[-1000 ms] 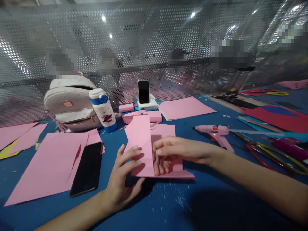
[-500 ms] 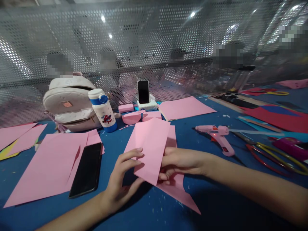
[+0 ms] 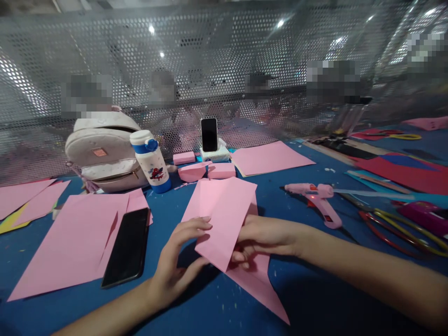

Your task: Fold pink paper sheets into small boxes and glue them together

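Observation:
A folded sheet of pink paper (image 3: 226, 221) is between my hands above the blue table, its upper flap raised and a pointed corner stretching toward me. My left hand (image 3: 178, 256) grips the flap's left edge, fingers on top and thumb underneath. From the right, my right hand (image 3: 261, 238) reaches in under the flap; its fingers are curled against the paper and partly covered by it. Just beyond the paper lie small folded pink pieces (image 3: 221, 171). To the right of my right hand rests a pink glue gun (image 3: 317, 196) with a small red light on.
A black phone (image 3: 128, 247) lies on pink sheets (image 3: 70, 242) at left. Behind stand a white backpack (image 3: 105, 154), a bottle (image 3: 152, 163) and an upright phone (image 3: 209, 134) before a perforated metal screen (image 3: 217, 56). Scissors (image 3: 402, 228) lie at right.
The raised flap's top has tilted to the right and lower. The paper's pointed corner has shifted slightly toward me. Both hands keep nearly the same places.

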`<action>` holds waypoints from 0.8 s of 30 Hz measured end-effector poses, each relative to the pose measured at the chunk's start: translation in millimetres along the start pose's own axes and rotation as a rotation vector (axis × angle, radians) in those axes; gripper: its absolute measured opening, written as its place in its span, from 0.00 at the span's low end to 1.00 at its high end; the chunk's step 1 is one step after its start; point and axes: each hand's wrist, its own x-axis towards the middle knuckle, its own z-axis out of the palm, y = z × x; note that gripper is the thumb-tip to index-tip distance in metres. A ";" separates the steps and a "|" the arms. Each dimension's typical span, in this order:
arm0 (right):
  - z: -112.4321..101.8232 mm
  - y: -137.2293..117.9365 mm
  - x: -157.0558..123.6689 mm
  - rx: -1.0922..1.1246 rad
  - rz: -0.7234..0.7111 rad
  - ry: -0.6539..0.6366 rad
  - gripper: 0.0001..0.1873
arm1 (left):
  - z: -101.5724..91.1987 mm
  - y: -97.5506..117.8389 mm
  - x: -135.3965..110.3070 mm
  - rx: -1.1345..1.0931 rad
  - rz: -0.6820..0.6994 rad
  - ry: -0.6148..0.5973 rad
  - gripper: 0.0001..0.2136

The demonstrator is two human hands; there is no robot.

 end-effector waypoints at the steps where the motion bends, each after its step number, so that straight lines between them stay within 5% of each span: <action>1: 0.2 0.0 -0.1 -0.004 0.005 0.000 0.09 | 0.0 0.2 0.2 -0.004 -0.001 0.001 0.22; 24: -4.4 5.5 2.1 -0.025 -0.021 0.042 0.12 | -0.1 1.9 0.9 -0.022 -0.039 0.001 0.21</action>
